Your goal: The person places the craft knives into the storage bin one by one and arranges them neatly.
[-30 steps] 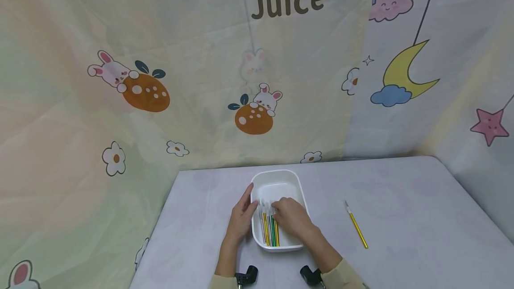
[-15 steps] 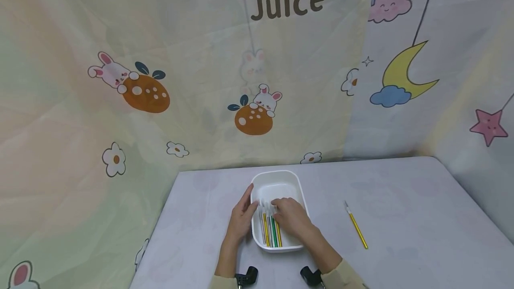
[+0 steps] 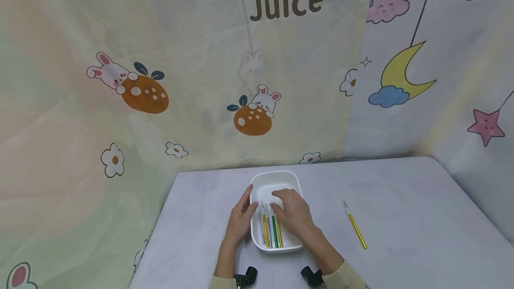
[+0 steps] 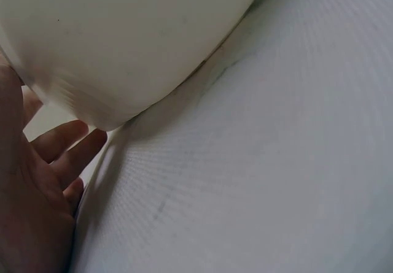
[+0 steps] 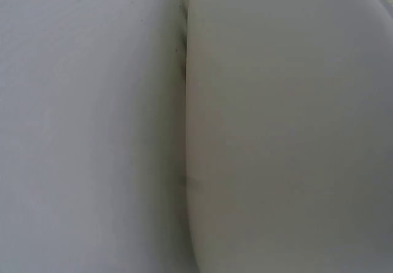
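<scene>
A white tray (image 3: 277, 177) lies on the table with several slim, pen-like sticks (image 3: 274, 235) in its near part, gold, green and silver with clear ends. My left hand (image 3: 239, 217) holds the tray's left side, thumb over the rim and fingers along the outer wall. In the left wrist view, the fingers (image 4: 77, 153) touch the tray's underside edge. Above the sticks' clear ends is my right hand (image 3: 295, 213), thumb and index finger spread apart with nothing between them. The right wrist view shows only the tray's outer wall (image 5: 282, 126) and tabletop.
Another gold stick (image 3: 356, 230) with a clear end lies alone on the table (image 3: 409, 217), right of the tray. A printed cloth (image 3: 201, 79) hangs behind the table. Black wrist cameras (image 3: 246, 276) sit near the table's front.
My right hand's index finger has lifted and spread away from its thumb, and the hand has risen slightly. The sticks are spaced a little wider to the right. My left hand stays put.
</scene>
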`<state>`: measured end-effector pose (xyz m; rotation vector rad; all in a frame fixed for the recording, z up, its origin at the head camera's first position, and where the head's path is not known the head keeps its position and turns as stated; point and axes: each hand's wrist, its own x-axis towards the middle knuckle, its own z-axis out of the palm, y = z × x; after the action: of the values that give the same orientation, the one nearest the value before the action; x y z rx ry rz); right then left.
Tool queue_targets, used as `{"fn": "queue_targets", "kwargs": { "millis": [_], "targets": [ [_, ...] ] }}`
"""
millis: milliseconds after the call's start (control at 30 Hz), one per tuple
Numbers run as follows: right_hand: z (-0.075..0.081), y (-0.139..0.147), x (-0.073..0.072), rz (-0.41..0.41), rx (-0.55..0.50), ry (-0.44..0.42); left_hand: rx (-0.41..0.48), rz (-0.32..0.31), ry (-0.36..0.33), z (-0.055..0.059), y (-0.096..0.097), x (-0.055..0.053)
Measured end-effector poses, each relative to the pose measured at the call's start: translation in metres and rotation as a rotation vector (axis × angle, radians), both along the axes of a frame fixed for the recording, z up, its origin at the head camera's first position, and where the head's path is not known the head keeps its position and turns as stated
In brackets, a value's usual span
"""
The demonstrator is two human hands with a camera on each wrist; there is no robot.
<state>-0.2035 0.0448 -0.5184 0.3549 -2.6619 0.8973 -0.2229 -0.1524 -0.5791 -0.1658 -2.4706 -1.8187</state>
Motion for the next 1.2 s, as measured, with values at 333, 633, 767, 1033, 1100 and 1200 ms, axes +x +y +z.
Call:
{"fn": "queue_targets", "kwargs": {
  "millis": [333,633,767,1033,1100,1200],
  "targets": [
    [0.005,0.014,-0.004,-0.077,-0.003,0.057,0.031,0.003,0.006,0.002,0.002,0.001],
    [0.005,0.023,-0.009,-0.083,-0.035,0.073,0.035,0.017,-0.011,0.004,0.004,0.003],
    [0.006,0.028,-0.010,-0.108,-0.039,0.054,0.011,0.017,-0.015,0.004,0.003,0.003],
    [0.010,0.042,-0.014,-0.153,-0.048,-0.016,0.009,0.011,-0.015,0.001,0.002,0.000],
    [0.011,0.045,-0.014,-0.156,-0.048,-0.033,0.011,0.013,-0.014,0.001,0.002,0.000],
    [0.012,0.050,-0.016,-0.172,-0.042,-0.072,0.016,0.017,-0.021,0.002,0.003,0.000]
  ]
}}
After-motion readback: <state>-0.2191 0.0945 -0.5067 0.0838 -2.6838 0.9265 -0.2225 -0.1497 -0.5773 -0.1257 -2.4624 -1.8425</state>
